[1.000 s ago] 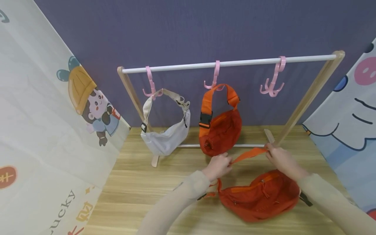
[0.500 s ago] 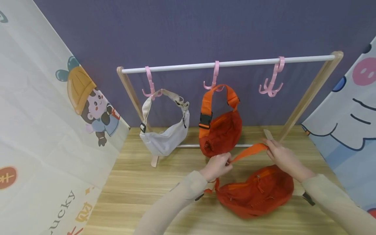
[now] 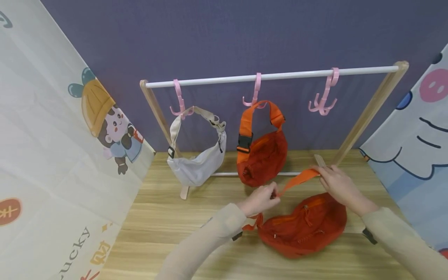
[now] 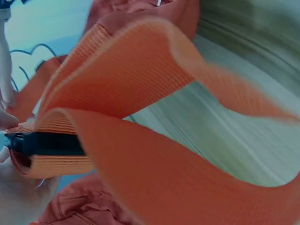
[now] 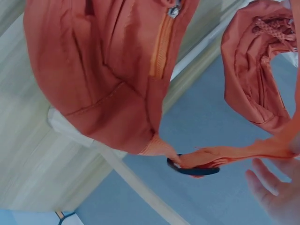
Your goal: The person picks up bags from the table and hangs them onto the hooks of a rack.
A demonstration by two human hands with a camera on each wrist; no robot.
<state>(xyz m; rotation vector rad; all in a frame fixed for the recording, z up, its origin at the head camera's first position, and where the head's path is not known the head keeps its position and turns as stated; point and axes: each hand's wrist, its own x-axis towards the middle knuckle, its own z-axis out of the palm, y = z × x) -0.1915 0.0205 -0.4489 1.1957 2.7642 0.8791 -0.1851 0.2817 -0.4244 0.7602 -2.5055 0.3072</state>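
A red-orange waist bag (image 3: 304, 229) lies in front of the rack, its zips towards the head camera. My left hand (image 3: 259, 201) pinches its orange strap (image 3: 299, 179) beside a black plastic fitting (image 4: 51, 143), which the left wrist view shows amid the strap's loops. My right hand (image 3: 341, 189) holds the strap's other stretch, near a black slider (image 5: 193, 169) joining it to the bag. Between the hands the strap bows upward. The fingertips of the right hand are partly cut off in the right wrist view.
Behind the hands stands a white-railed rack (image 3: 290, 74) with three pink hooks. A white bag (image 3: 199, 165) hangs from the left hook and another orange bag (image 3: 264, 155) from the middle one. The right hook (image 3: 323, 102) carries nothing. A black buckle (image 3: 369, 236) lies by the right sleeve.
The waist bag has shifted a little left and away from the table's front. My left hand has moved slightly right, and the right hand slightly upward, both still holding the strap.
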